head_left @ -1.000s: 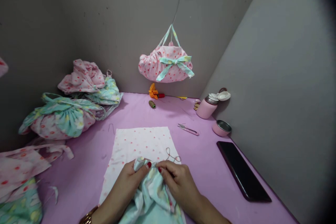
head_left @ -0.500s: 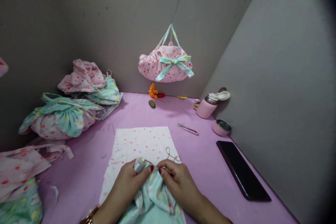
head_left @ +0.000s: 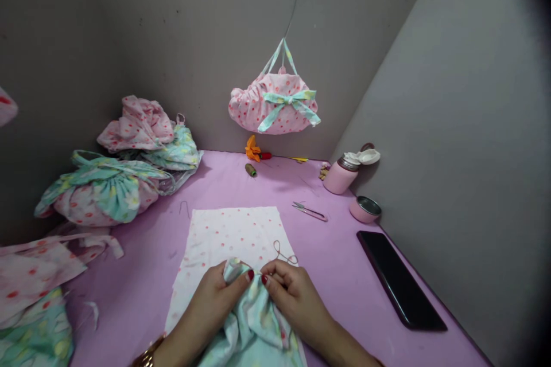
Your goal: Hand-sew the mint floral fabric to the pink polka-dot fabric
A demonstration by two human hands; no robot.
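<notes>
Between my hands is a mint-green floral fabric (head_left: 253,321), bunched up and draping toward me. My left hand (head_left: 221,292) is closed, pinching its upper edge with the thumb on top. Close beside it, my right hand (head_left: 293,292) is also closed, thumb and forefinger meeting at the same edge; whether a needle is between them is too small to make out. A looped brown thread (head_left: 284,255) lies just beyond my right hand. Under both hands spreads a white cloth (head_left: 235,232) with pink dots.
Thread snips (head_left: 310,212), a thread spool (head_left: 250,170), a pink flask (head_left: 340,176), its cup lid (head_left: 365,210) and a black phone (head_left: 400,281) lie on the purple table (head_left: 336,275). Sewn fabric bags (head_left: 107,192) pile up left. A dotted pouch (head_left: 275,103) hangs ahead.
The whole view has shifted slightly, with everything a little further right. Both hands keep their pinch on the green fabric, with hardly any movement.
</notes>
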